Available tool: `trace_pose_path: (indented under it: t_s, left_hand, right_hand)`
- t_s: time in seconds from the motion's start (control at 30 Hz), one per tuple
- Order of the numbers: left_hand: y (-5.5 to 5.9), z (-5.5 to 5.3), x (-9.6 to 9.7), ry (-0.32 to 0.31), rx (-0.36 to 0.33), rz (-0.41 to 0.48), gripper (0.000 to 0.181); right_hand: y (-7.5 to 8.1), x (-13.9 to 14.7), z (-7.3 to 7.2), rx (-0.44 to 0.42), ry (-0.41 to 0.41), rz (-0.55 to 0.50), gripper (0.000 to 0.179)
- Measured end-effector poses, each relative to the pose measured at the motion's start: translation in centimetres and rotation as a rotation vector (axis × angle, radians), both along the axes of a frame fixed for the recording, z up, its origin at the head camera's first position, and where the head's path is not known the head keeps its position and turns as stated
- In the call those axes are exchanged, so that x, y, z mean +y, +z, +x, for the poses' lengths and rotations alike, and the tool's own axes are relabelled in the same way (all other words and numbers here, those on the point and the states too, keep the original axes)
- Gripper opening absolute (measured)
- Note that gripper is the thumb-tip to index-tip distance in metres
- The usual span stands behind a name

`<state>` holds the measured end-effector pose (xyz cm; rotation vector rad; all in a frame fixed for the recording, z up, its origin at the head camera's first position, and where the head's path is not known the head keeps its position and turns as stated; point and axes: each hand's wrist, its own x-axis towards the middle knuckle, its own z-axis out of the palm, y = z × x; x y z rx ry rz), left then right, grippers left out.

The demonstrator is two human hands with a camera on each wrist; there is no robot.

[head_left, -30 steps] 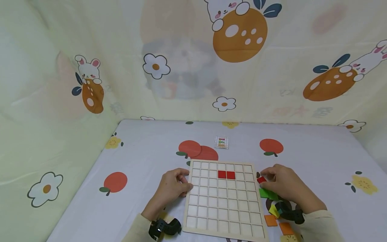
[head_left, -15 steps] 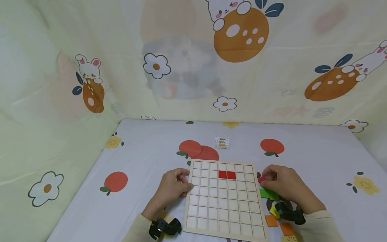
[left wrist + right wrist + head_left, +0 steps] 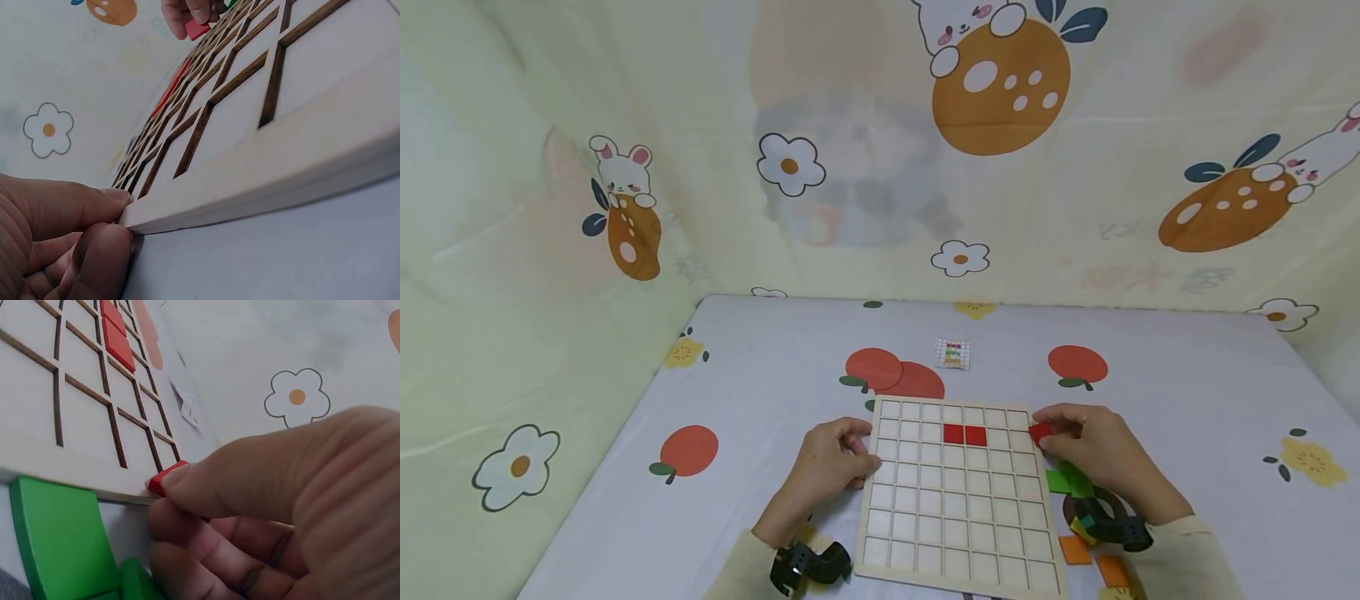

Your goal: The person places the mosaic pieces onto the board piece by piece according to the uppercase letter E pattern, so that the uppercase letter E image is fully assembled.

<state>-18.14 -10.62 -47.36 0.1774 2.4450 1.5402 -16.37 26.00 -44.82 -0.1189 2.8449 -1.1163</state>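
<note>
Two hands work at a wooden grid board, which lies flat in the lower centre of the head view. The right hand, right of centre in that view, pinches a red square tile between thumb and fingertips. The tile is positioned at the upper part of the board's right edge; in the right wrist view it appears tilted, at the lower centre of the frame. Whether it touches the rim cannot be determined.

The left hand, left of the board, grips the left edge of the board — thumb over the rim, remaining fingers curled beneath.

Two seated red tiles occupy adjoining cells in the second row from the top, near the middle of that row.

Loose pieces are located at lower right, beside the board: green tiles just below the right hand, a yellow tile partly hidden by the right wrist device, and two orange tiles nearest the bottom of the frame. A small printed grid card lies above the board, near the frame centre — on a fruit-print tablecloth.
</note>
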Motion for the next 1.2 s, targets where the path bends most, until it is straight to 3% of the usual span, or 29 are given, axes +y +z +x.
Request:
trace_pose_path:
  t_s: [0.13, 0.43, 0.77, 1.0, 1.2]
  left_hand:
    - [0.1, 0.1, 0.0, 0.001, -0.001, 0.014, 0.045]
    - [0.2, 0.1, 0.1, 0.002, -0.002, 0.007, 0.045]
    - [0.1, 0.0, 0.1, 0.005, -0.002, -0.005, 0.045]
    - [0.0, -0.1, 0.1, 0.002, -0.010, 0.007, 0.045]
    - [0.0, -0.1, 0.0, -0.002, -0.009, 0.018, 0.045]
  right_hand:
    - [0.1, -0.1, -0.2, -0.031, 0.012, 0.019, 0.034]
    - [0.3, -0.3, -0.6, -0.006, 0.030, 0.101, 0.031]
    - [0.4, -1.6, -0.6, -0.001, 0.007, 0.028, 0.034]
    - [0.3, -3.2, -1.1, 0.097, 0.075, 0.031, 0.029]
    - [0.3, -4.9, -1.5, 0.091, 0.088, 0.046, 0.029]
